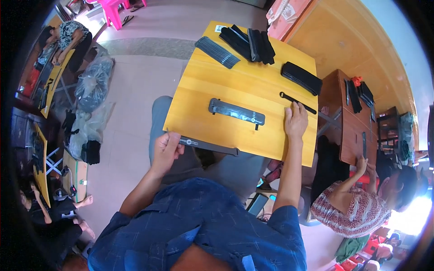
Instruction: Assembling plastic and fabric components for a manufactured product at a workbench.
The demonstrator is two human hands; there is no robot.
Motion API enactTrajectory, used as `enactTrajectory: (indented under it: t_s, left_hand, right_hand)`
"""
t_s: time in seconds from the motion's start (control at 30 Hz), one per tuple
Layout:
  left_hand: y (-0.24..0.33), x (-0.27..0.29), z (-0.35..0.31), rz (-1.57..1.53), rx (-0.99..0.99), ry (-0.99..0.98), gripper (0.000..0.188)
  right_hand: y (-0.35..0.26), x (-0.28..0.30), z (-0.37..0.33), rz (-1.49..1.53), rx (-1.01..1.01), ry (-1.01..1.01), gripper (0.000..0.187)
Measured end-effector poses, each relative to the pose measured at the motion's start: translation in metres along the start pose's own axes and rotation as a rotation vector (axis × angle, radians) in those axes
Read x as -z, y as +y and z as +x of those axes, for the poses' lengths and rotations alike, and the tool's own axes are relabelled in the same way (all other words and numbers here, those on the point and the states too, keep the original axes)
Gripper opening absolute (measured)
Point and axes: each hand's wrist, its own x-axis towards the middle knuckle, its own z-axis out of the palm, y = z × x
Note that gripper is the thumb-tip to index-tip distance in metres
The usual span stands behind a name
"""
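Observation:
At the table's near left corner, my left hand (167, 147) pinches one end of a dark grey strap (210, 146) with a pale printed mark. The strap stretches to the right along the near edge, its far end slightly hooked. My right hand (296, 120) lies on the right side of the table, fingers stretched out, fingertips touching a thin black strap (289, 98) with a ring-shaped end. Between my hands, a shiny dark flat strip (237, 112) rests on the tabletop, with small black tabs sticking out at its edges.
The yellow wooden table (194, 97) also bears a fan of grey strips (217, 52), black bundles (244, 43) and a black stack (301, 78). A co-worker (357, 203) sits at a brown table (350, 131) on the right. Plastic bags (94, 83) stand on the floor at left.

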Motion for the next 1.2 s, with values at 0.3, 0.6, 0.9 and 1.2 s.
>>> enactTrajectory:
  t_s: [0.3,0.6,0.9,1.2]
  left_hand:
    - [-0.012,-0.025,0.021,-0.014,0.1,-0.034,0.039]
    - [-0.018,-0.03,0.034,-0.204,0.114,-0.03,0.043]
    - [-0.039,0.011,0.036,-0.016,0.055,-0.004,0.024]
    - [-0.015,0.009,0.015,0.026,-0.089,-0.032,0.023]
  right_hand:
    - [-0.104,0.042,-0.013,0.567,-0.041,-0.255,0.034]
    - [-0.25,0.043,-0.08,0.704,0.314,-0.506,0.029]
    - [-0.239,0.009,-0.075,0.582,0.375,-0.277,0.024]
    - [-0.249,0.007,-0.084,0.642,0.429,-0.133,0.012]
